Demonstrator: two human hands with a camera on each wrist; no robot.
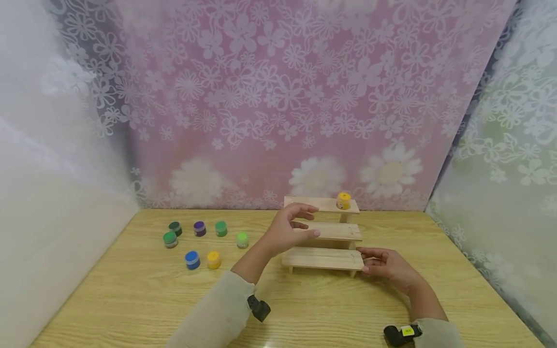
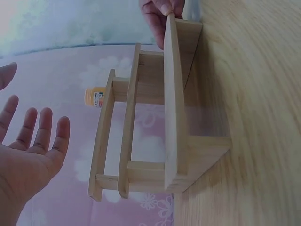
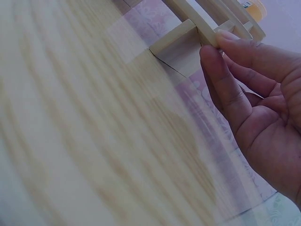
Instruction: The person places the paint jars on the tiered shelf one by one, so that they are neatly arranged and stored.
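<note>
A three-step wooden display stand (image 1: 322,259) stands on the table with its long steps facing me. On the right part of its top step sits a small jar with a yellow-orange lid (image 1: 343,201), also visible side-on in the left wrist view. My right hand (image 1: 391,268) pinches the right end of the lowest step between thumb and fingers, seen close up in the right wrist view. Over the left side of the stand is my left hand (image 1: 285,231); in the left wrist view its fingers are spread and loosely bent, apart from the wood and holding nothing.
Several small paint jars stand to the left, among them a blue jar (image 1: 192,260), a yellow jar (image 1: 213,260), a purple jar (image 1: 199,228) and a light green jar (image 1: 241,240). Floral sheets (image 1: 261,96) enclose the wooden table (image 1: 130,299) at the back and sides.
</note>
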